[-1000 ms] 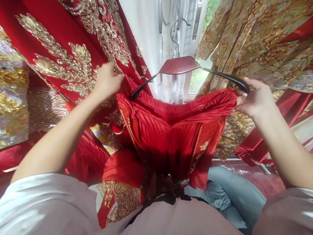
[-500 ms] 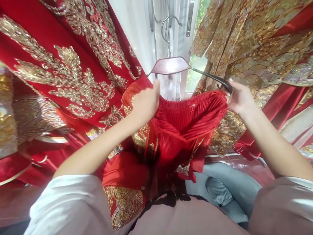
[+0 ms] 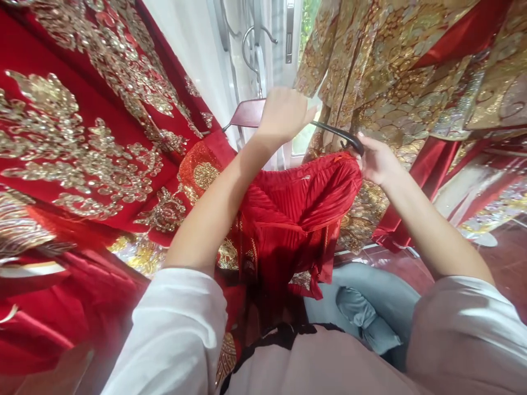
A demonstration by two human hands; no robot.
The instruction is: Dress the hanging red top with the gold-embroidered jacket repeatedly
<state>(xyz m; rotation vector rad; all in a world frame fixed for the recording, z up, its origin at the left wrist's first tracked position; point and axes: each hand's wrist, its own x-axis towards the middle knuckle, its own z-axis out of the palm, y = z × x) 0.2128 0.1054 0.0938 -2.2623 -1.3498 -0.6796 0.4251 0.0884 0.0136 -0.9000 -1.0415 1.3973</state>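
A dark red hanger [image 3: 247, 112] with black arms and a metal hook hangs in front of me. My left hand [image 3: 284, 114] is closed around the hanger's middle. My right hand [image 3: 376, 162] pinches the waistband of a red pleated skirt [image 3: 300, 206] at the hanger's right black tip [image 3: 349, 141]. The skirt's right corner stays up at that tip while its left side sags below my left forearm. Gold embroidery shows along the skirt's folds.
Red garments with gold embroidery [image 3: 82, 142] hang close on the left, gold brocade robes [image 3: 395, 71] on the right. A white curtain and window frame [image 3: 251, 44] stand behind the hanger. A grey-blue cushion [image 3: 370, 307] lies below.
My left hand let go of the skirt's left corner and rose to the hanger's middle. That side of the skirt dropped. The view swung to the right.
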